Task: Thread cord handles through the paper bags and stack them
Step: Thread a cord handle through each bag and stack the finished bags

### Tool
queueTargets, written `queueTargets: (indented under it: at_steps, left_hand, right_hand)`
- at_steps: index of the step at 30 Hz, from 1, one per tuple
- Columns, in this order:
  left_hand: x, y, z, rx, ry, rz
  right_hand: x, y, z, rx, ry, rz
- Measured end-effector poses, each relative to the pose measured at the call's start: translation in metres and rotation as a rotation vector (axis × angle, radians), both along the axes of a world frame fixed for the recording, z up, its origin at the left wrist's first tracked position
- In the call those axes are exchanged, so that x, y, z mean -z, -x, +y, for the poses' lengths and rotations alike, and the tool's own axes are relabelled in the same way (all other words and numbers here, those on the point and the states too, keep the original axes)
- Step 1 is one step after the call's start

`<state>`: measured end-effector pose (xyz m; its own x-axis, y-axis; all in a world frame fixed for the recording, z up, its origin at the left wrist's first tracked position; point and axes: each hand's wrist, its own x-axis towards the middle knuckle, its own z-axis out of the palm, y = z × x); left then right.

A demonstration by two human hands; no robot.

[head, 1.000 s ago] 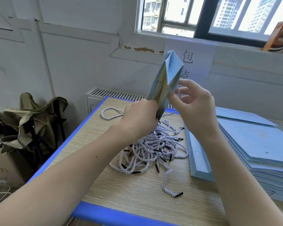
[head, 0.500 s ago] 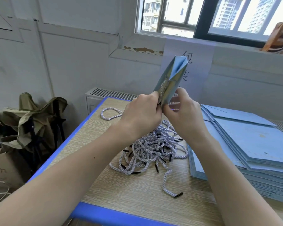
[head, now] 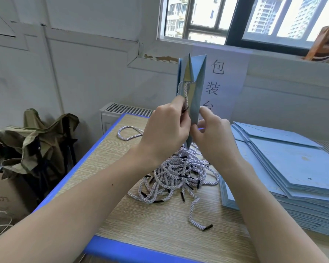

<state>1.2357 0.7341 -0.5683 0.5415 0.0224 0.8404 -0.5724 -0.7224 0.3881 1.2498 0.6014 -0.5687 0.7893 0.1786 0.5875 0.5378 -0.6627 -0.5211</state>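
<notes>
A folded light-blue paper bag (head: 195,95) stands upright in the air above the table, its gusset edge facing me. A white twisted cord (head: 186,92) hangs down the bag's left side. My left hand (head: 166,130) pinches that cord's black-tipped end against the bag. My right hand (head: 214,137) grips the bag's lower right edge. Below the hands a tangled pile of white cords with black tips (head: 177,173) lies on the wooden table (head: 160,221). A tall stack of flat blue bags (head: 285,168) sits at the right.
The table has a blue edge (head: 133,249). A single cord loop (head: 129,132) lies at the far left of the tabletop. A folding stool with olive cloth (head: 38,141) and a cardboard box (head: 6,196) stand left of the table. A paper sign (head: 222,82) hangs on the wall.
The bag has turned upright and edge-on toward me. My right hand closed in from an open pose to grip the bag's lower edge. My left hand keeps the cord.
</notes>
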Motion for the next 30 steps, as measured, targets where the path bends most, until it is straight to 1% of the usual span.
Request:
queueTargets:
  at_steps: [7,10,13,17,20,22,24,30]
  left_hand:
    - [0.002,-0.002,0.000,-0.036,0.013,-0.119]
    - [-0.001,-0.001,0.002,-0.040,0.016,-0.135]
    - [-0.002,0.000,0.003,-0.055,-0.104,-0.078]
    - [0.000,0.003,0.002,-0.160,-0.278,0.053]
    - [0.002,0.000,0.006,-0.250,-0.311,0.142]
    - [0.003,-0.002,0.008,-0.245,-0.295,0.173]
    - [0.003,-0.003,0.008,-0.212,-0.283,0.161]
    - [0.005,-0.006,0.009,-0.119,-0.316,0.059]
  right_hand:
    - [0.003,-0.002,0.002,-0.023,0.020,0.001]
    - [0.003,-0.001,0.000,-0.026,0.018,0.022]
    - [0.003,-0.001,0.000,-0.023,0.021,0.051]
    - [0.002,0.000,-0.001,-0.005,-0.017,0.080]
    - [0.000,0.000,0.000,0.021,-0.022,0.100]
    - [0.000,0.000,0.000,0.017,-0.026,0.119]
    - [-0.002,0.000,-0.001,-0.011,-0.063,0.143]
    - [-0.009,-0.001,-0.004,-0.118,-0.276,0.256]
